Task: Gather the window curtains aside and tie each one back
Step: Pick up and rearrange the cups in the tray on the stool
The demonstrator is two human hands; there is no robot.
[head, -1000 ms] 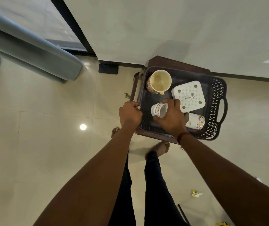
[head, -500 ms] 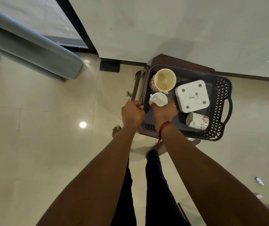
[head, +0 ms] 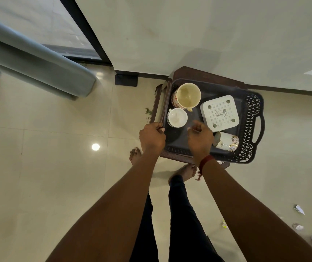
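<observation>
A grey-blue curtain (head: 38, 63) hangs at the upper left, in front of a window (head: 38, 21) with a black frame. Both hands are far from it, over a dark plastic basket (head: 253, 118) on a brown stool (head: 204, 74). My left hand (head: 151, 137) grips the basket's left rim. My right hand (head: 199, 137) hovers just above the basket floor, fingers loosely curled, holding nothing. A small white cup (head: 177, 117) stands upright just beyond both hands.
The basket also holds a large floral mug (head: 186, 95), a white square device (head: 219, 113) and a floral cup lying on its side (head: 227, 141). Paper scraps (head: 299, 209) litter the tiled floor at the right. My bare feet stand next to the stool.
My right hand carried the small white cup to the basket's left side, set it upright and let go. It has drawn back a little. The left hand kept its grip.
</observation>
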